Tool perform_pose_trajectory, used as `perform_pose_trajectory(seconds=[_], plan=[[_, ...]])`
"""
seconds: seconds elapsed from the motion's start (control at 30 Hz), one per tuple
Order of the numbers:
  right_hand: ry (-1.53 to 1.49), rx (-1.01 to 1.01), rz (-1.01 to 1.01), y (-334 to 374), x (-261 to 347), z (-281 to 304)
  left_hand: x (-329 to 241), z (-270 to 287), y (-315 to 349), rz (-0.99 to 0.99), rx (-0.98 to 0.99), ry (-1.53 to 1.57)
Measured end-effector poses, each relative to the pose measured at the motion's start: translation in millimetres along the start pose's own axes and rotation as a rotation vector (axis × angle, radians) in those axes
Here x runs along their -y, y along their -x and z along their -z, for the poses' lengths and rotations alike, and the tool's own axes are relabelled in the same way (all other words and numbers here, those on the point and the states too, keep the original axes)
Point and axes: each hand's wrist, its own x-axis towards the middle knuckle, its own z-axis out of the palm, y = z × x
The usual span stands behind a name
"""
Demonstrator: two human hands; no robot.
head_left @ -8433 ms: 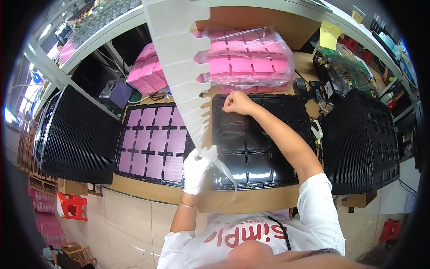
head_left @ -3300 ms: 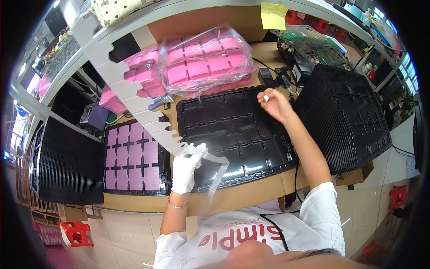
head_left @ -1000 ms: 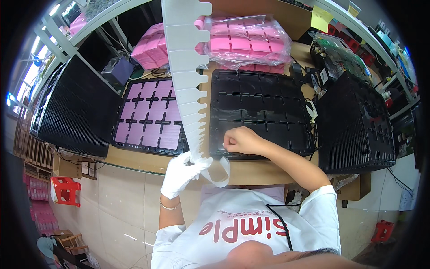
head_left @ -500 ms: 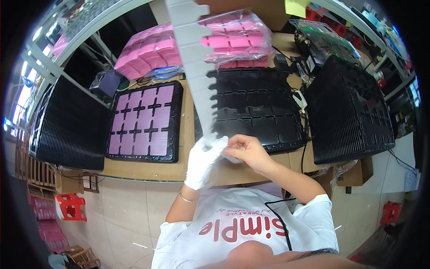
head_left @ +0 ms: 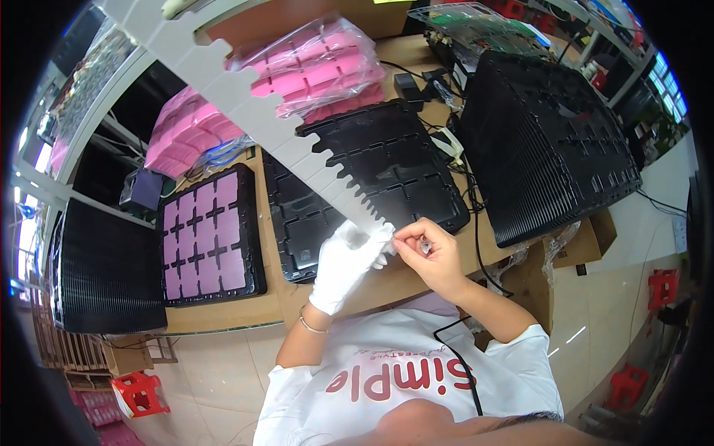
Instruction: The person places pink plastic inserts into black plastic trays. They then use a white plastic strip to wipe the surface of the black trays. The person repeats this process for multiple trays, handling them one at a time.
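My left hand wears a white glove and is closed round the narrow end of a long pale grey strip. The strip has a notched edge and lines across it, and it rises toward the upper left. Touching the glove's fingertips, my bare right hand pinches with thumb and forefinger; what lies between them is too small to make out. Something small and clear shows inside its curled fingers. Behind the hands lies a black compartment tray, partly covered by the strip.
To the left, a black tray holds purple-pink squares beside a tall stack of black trays. Another tall stack stands at the right. Pink bundles in clear film, cables and circuit boards fill the back.
The view has turned, shifting the table's things leftward. The strip's upper end has swung left, so it slants more. My hands stay together, and the right fingers are pinched closer at the glove.
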Motion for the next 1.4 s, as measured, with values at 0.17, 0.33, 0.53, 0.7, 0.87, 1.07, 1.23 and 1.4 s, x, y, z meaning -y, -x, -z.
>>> perform_pose_trajectory(seconds=[0.17,0.33,0.53,0.7,0.87,1.07,1.23,1.4], plan=[[0.128,-0.03,0.376,3.9,3.2,17.2,4.6,-11.6,-4.8,-0.074,0.026,0.042],[0.265,0.114,0.006,-32.5,-7.3,76.4,6.5,1.4,-6.6,-0.065,-0.149,-0.012],[0.551,0.276,-0.048,-65.0,-66.2,97.2,7.9,14.7,-2.5,-0.006,-0.116,-0.001],[0.605,0.268,0.003,-71.0,-68.5,93.5,10.3,14.7,-2.7,-0.016,-0.109,0.043],[0.645,0.361,-0.024,-80.1,-64.5,96.7,12.4,19.2,-2.6,-0.001,-0.113,0.04],[0.714,0.341,0.006,-81.8,-74.4,94.5,6.1,18.8,2.7,0.004,-0.128,0.044],[0.727,0.337,-0.024,-82.9,-71.5,92.9,6.9,20.0,2.9,-0.005,-0.123,0.043],[0.724,0.337,-0.023,-82.7,-70.1,93.2,8.8,22.4,3.0,-0.017,-0.137,0.008]])
